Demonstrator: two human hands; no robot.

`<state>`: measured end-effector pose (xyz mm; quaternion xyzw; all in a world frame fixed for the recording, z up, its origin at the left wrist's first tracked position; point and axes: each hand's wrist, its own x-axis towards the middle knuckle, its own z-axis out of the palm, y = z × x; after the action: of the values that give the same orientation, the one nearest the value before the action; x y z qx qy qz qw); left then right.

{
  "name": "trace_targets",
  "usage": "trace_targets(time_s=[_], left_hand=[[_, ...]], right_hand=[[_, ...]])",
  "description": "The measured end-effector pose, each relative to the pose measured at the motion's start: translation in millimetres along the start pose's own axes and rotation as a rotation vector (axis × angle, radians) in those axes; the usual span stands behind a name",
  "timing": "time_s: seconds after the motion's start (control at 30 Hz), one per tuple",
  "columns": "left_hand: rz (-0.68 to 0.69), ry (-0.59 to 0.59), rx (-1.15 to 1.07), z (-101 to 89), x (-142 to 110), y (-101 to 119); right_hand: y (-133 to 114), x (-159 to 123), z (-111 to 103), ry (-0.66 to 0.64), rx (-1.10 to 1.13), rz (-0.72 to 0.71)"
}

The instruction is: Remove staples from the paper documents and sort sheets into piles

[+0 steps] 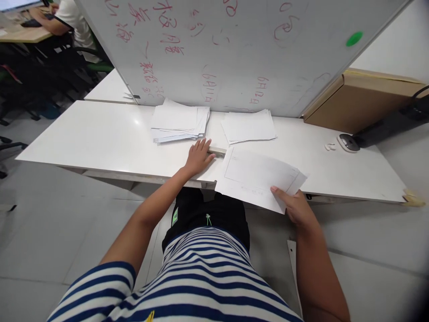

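Observation:
My right hand (296, 206) pinches the near corner of a white sheet of paper (258, 176) that hangs over the front edge of the white table (100, 134). My left hand (198, 156) lies flat on the table with fingers stretched out, its fingertips on a thin pale ruler-like strip (217, 150). Just beyond it sits a loose stack of papers (179, 121). A second, thinner stack (248, 126) lies to the right of that, above the held sheet.
A whiteboard (234, 49) with red writing and a green magnet (354, 39) leans upright at the table's back. A cardboard box (362, 100), a small grey device (348, 143) and a black cable lie at right. Another person sits at a desk (23, 33) far left.

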<state>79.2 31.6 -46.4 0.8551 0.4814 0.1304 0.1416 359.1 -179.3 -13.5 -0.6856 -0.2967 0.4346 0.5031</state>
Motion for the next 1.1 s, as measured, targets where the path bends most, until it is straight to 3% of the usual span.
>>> trace_targets(time_s=[0.2, 0.4, 0.67, 0.97, 1.1], left_hand=[[0.015, 0.061, -0.044, 9.9, -5, -7], [0.026, 0.067, -0.027, 8.0, -6, -5], [0.025, 0.063, -0.002, 8.0, -7, -5], [-0.010, 0.052, -0.013, 7.7, -7, -4], [-0.019, 0.059, -0.020, 7.3, -6, -4]], right_hand=[[-12, -6, 5, -0.042, -0.007, -0.104], [-7, 3, 12, -0.059, -0.030, -0.055], [0, 10, 11, -0.066, 0.015, -0.091], [20, 21, 14, -0.082, -0.018, 0.036], [20, 29, 11, -0.105, -0.043, -0.006]])
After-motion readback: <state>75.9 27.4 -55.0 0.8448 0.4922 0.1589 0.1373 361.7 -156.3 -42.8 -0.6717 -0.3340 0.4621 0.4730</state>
